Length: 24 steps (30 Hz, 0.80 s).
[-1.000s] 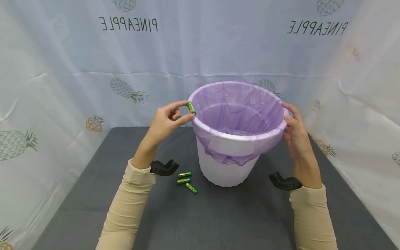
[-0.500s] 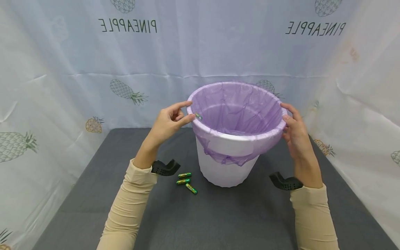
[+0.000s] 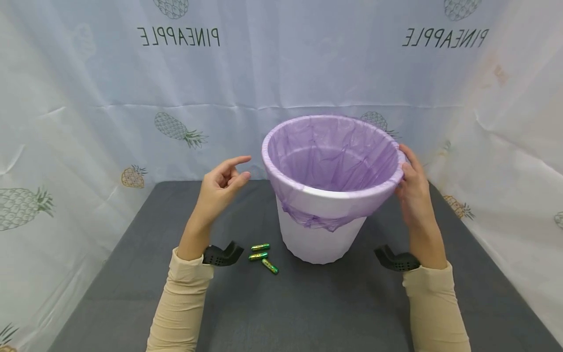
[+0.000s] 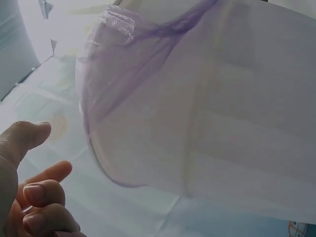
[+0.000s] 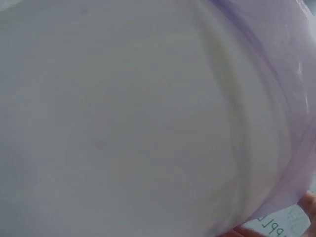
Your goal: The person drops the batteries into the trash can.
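A white trash can (image 3: 314, 239) stands on the dark table, lined with a thin purple bag (image 3: 325, 222) folded over its rim. My left hand (image 3: 220, 188) is in the air just left of the rim, holding nothing; its thumb and index finger are apart, the other fingers curled in. In the left wrist view the left hand (image 4: 37, 182) is beside the can's bagged side. My right hand (image 3: 412, 188) grips the rim on the right with thumb and fingers. Three green batteries (image 3: 258, 256) lie on the table left of the can's base. The can's bottom is hidden.
A grey-black cloth covers the table (image 3: 281, 313). Pale curtains (image 3: 246, 63) printed with pineapples hang behind it and at both sides. A black wrist mount (image 3: 223, 254) is on the left wrist, another mount (image 3: 397, 259) on the right.
My left hand let go of a battery, which slid inside the can's rim and is now out of sight. That hand then drew back left and down. The right hand stays at the rim.
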Each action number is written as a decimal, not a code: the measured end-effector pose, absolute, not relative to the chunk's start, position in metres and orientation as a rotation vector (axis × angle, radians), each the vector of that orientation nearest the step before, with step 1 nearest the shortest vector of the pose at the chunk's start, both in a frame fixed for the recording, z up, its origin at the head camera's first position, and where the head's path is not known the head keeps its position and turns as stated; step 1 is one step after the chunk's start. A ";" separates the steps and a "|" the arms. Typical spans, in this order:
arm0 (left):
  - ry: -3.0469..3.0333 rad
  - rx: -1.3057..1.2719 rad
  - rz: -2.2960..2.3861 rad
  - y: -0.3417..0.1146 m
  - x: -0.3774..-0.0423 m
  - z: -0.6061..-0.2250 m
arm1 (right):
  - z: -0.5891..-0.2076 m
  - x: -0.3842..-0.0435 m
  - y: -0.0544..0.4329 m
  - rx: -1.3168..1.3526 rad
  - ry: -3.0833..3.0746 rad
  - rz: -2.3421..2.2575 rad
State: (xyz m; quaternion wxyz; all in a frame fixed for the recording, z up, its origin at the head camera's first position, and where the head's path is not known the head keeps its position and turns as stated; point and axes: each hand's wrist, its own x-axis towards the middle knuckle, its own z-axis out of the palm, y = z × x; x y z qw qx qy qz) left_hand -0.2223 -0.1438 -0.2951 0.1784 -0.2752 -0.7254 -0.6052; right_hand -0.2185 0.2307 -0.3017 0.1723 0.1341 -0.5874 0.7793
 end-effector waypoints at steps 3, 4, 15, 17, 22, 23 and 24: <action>-2.082 -0.739 -1.717 -0.152 -0.221 -0.308 | -0.303 -0.214 0.228 0.343 -1.623 2.221; -2.098 -0.726 -1.719 -0.155 -0.221 -0.313 | -0.303 -0.212 0.227 0.325 -1.614 2.214; -2.303 -0.720 -1.720 -0.177 -0.225 -0.354 | -0.311 -0.200 0.224 0.600 -1.572 2.117; -2.348 -0.730 -1.730 -0.179 -0.227 -0.360 | -0.312 -0.200 0.224 0.638 -1.547 2.125; -2.447 -0.725 -1.709 -0.183 -0.231 -0.374 | -0.316 -0.200 0.221 0.644 -1.502 2.132; -2.459 -0.722 -1.699 -0.183 -0.231 -0.376 | -0.317 -0.200 0.220 0.631 -1.501 2.125; -2.469 -0.717 -1.697 -0.183 -0.231 -0.378 | -0.317 -0.200 0.219 0.612 -1.508 2.113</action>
